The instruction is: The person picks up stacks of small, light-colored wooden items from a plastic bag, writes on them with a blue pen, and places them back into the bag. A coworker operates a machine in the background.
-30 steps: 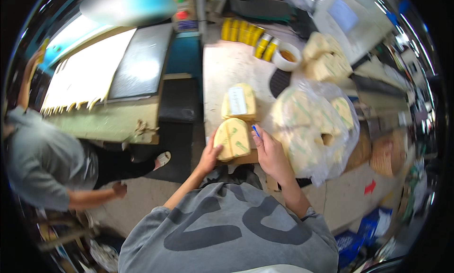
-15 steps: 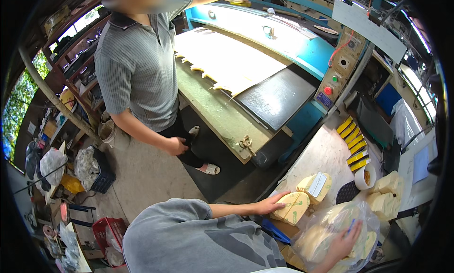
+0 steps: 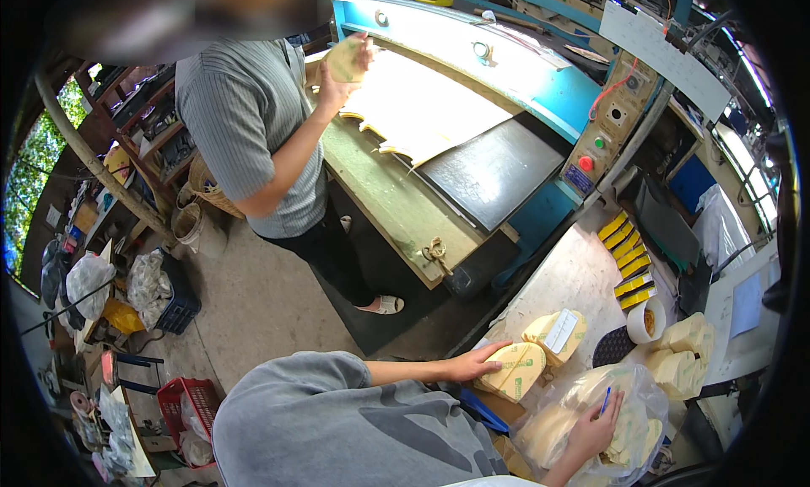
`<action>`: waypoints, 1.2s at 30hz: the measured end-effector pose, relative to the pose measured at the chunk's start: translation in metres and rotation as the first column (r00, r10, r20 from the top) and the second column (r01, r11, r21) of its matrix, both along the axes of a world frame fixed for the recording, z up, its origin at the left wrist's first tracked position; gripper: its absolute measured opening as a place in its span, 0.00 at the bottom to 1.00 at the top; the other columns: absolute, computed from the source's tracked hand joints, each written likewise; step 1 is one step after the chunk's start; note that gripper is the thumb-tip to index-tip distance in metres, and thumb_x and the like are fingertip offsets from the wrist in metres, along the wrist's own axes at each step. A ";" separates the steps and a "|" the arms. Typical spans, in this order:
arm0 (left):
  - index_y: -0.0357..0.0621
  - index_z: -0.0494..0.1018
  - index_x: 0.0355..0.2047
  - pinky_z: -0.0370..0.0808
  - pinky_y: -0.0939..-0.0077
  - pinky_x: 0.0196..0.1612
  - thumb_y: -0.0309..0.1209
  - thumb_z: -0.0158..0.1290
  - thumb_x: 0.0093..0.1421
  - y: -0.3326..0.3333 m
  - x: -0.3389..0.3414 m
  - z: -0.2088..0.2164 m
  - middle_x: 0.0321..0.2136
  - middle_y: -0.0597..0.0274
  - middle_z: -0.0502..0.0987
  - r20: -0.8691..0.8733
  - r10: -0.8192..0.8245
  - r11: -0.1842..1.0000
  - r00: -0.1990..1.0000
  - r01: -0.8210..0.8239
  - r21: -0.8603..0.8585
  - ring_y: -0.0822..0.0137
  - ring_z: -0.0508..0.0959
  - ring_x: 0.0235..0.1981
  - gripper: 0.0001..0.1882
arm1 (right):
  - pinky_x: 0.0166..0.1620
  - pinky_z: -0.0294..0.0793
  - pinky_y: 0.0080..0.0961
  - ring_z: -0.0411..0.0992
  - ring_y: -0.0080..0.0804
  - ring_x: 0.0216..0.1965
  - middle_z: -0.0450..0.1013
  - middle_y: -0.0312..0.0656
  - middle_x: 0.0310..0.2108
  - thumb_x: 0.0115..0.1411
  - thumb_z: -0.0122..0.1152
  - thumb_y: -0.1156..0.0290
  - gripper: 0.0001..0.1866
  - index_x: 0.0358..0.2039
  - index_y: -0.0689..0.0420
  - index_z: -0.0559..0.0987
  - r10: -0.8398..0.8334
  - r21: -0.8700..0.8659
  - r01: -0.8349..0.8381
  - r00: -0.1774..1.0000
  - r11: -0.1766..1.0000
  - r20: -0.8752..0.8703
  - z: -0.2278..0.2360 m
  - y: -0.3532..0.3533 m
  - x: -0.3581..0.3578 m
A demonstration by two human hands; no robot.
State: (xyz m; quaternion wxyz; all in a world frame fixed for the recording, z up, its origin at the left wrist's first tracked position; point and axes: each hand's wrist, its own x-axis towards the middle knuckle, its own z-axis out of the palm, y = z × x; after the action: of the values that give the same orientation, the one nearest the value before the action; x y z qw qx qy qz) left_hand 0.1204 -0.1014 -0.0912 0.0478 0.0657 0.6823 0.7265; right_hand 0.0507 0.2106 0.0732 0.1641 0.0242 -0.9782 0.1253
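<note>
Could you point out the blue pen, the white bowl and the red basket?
Blue pen (image 3: 606, 399): head view, on its barrel.
White bowl (image 3: 635, 325): head view, its outer wall.
Red basket (image 3: 171, 406): head view, its side wall.

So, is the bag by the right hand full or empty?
Not empty: the plastic bag has cream pieces inside, visible through its clear sides. Whether it is full, I cannot tell.

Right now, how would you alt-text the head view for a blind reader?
A person's left hand holds a stack of cream pads at a pale table; the right hand, holding a blue pen, is at a clear bag of similar pads. A co-worker stands beside a blue machine.
</note>
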 end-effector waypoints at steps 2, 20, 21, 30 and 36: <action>0.40 0.47 0.77 0.51 0.63 0.75 0.53 0.48 0.73 0.001 0.000 -0.002 0.74 0.47 0.56 0.020 -0.004 1.000 1.000 0.004 0.002 0.54 0.55 0.75 0.43 | 0.51 0.79 0.37 0.76 0.45 0.59 0.70 0.39 0.68 0.67 0.51 0.73 0.25 0.64 0.52 0.76 0.006 -0.010 -0.006 1.000 1.000 -0.014 -0.001 0.004 0.002; 0.34 0.73 0.59 0.69 0.54 0.63 0.63 0.60 0.60 0.029 -0.005 0.072 0.54 0.40 0.76 0.333 0.327 0.837 0.884 -0.108 -0.536 0.44 0.74 0.58 0.43 | 0.49 0.81 0.35 0.81 0.44 0.52 0.72 0.38 0.67 0.65 0.56 0.68 0.22 0.59 0.54 0.80 -0.013 -0.101 0.018 0.999 0.995 0.053 0.025 -0.006 0.007; 0.33 0.73 0.59 0.72 0.55 0.61 0.61 0.64 0.58 0.031 -0.006 0.074 0.54 0.42 0.76 0.393 0.310 0.897 0.866 -0.128 -0.424 0.46 0.76 0.57 0.44 | 0.50 0.81 0.35 0.80 0.44 0.52 0.72 0.40 0.66 0.65 0.56 0.69 0.21 0.58 0.55 0.80 0.038 -0.153 -0.033 0.999 0.988 0.033 0.028 0.001 0.011; 0.37 0.54 0.62 0.83 0.66 0.47 0.43 0.76 0.52 0.041 -0.001 0.085 0.49 0.43 0.75 0.545 0.290 0.955 0.787 -0.280 -0.103 0.58 0.80 0.51 0.50 | 0.45 0.77 0.31 0.80 0.38 0.41 0.82 0.50 0.42 0.69 0.54 0.76 0.13 0.49 0.64 0.83 0.078 -0.655 -0.063 0.997 0.753 -0.007 0.080 0.073 0.033; 0.35 0.54 0.67 0.81 0.64 0.54 0.34 0.72 0.54 0.065 0.000 0.118 0.48 0.46 0.77 0.594 0.442 0.829 0.672 -0.559 0.016 0.58 0.80 0.51 0.48 | 0.27 0.66 0.17 0.68 0.17 0.25 0.82 0.39 0.42 0.74 0.51 0.68 0.14 0.47 0.63 0.82 0.063 -0.787 0.008 0.996 0.617 0.060 0.062 0.125 0.047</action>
State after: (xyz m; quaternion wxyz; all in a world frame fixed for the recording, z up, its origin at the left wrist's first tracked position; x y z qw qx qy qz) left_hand 0.1207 -0.0362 0.0266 0.0393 -0.3390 0.5525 0.7604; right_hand 0.0979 0.3359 0.1353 0.1161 -0.0401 -0.8303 0.5437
